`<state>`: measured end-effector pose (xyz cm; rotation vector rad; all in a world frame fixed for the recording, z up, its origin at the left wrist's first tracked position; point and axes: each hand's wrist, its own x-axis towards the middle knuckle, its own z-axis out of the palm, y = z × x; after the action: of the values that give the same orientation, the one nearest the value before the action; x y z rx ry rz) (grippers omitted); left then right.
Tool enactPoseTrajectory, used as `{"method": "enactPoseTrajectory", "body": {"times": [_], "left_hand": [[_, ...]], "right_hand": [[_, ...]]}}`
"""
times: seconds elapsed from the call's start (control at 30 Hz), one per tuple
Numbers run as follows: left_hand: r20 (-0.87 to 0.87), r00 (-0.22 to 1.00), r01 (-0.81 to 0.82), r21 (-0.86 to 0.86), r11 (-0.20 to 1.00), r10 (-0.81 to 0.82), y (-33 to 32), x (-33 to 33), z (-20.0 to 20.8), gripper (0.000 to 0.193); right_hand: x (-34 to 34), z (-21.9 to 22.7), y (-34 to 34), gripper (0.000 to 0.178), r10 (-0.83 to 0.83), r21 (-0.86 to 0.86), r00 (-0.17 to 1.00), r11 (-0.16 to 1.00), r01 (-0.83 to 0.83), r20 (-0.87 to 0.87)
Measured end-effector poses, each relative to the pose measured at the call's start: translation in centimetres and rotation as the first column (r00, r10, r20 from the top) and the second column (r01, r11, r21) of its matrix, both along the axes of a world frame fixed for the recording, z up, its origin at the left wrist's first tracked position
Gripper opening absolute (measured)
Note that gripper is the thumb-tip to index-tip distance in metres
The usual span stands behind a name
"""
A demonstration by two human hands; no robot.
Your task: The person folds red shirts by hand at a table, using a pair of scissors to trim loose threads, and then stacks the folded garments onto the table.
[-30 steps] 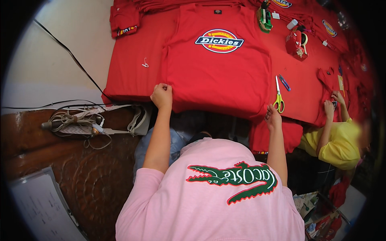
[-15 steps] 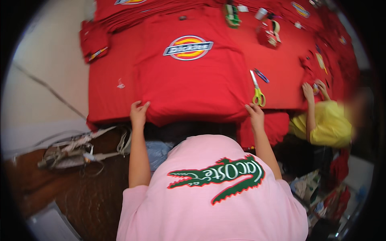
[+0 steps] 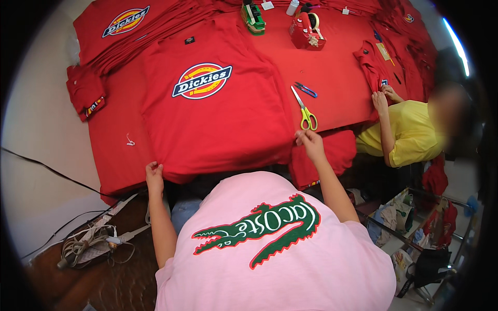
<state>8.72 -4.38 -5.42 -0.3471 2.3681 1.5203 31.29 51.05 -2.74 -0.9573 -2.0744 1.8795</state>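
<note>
A red T-shirt (image 3: 223, 129) lies spread flat on the red-covered table, its printed emblem facing up and its collar at the far end. My left hand (image 3: 154, 176) is closed in a pinch at the near left corner of its hem. At the near right corner, my right hand (image 3: 311, 145) pinches the hem the same way. Just beyond my right hand lie yellow-handled scissors (image 3: 307, 116), blades pointing away from me. Beside them are small blue thread snips (image 3: 306, 89).
Stacked red shirts (image 3: 116, 39) line the far side. A green tape dispenser (image 3: 252, 20) and a red tape dispenser (image 3: 307, 33) stand at the back. A co-worker in a yellow top (image 3: 410, 129) handles a red garment at right. Cables (image 3: 98, 243) lie at lower left.
The whole view has swung, so the table and shirt sit further left and appear tilted. Both my hands stay at the shirt's hem corners.
</note>
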Motion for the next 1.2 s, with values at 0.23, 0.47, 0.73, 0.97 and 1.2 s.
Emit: {"method": "enactPoseTrajectory", "body": {"times": [0.23, 0.47, 0.73, 0.97, 1.2], "left_hand": [[0.13, 0.974, 0.224, -0.397, 0.89, -0.187, -2.8, -0.8, 2.4, 0.051], [-0.335, 0.545, 0.551, -0.547, 0.63, -0.768, 16.3, -0.9, 8.3, 0.059], [-0.322, 0.383, 0.48, -0.731, 0.485, -0.866, 19.2, -2.9, 2.8, 0.08], [-0.316, 0.502, 0.397, -0.743, 0.539, -0.805, 18.2, -5.2, 3.2, 0.083], [-0.34, 0.712, 0.11, -0.811, 0.575, -0.615, 13.4, -11.4, 1.9, 0.087]], "right_hand": [[-16.2, 4.0, 5.3, 0.02, 0.138, 0.175, 0.984, 0.978, -0.117, -0.111], [-27.5, 3.0, 9.7, 0.056, 0.494, 0.028, 0.862, 0.866, -0.5, 0.113], [-31.5, 7.2, 9.2, 0.034, 0.621, 0.289, 0.465, 0.368, -0.884, 0.631], [-34.2, 8.1, 12.9, 0.034, 0.473, 0.463, 0.514, 0.229, -0.856, 0.716], [-28.7, 8.6, 5.4, 0.017, 0.374, 0.91, 0.927, 0.389, -0.143, -0.014]]}}
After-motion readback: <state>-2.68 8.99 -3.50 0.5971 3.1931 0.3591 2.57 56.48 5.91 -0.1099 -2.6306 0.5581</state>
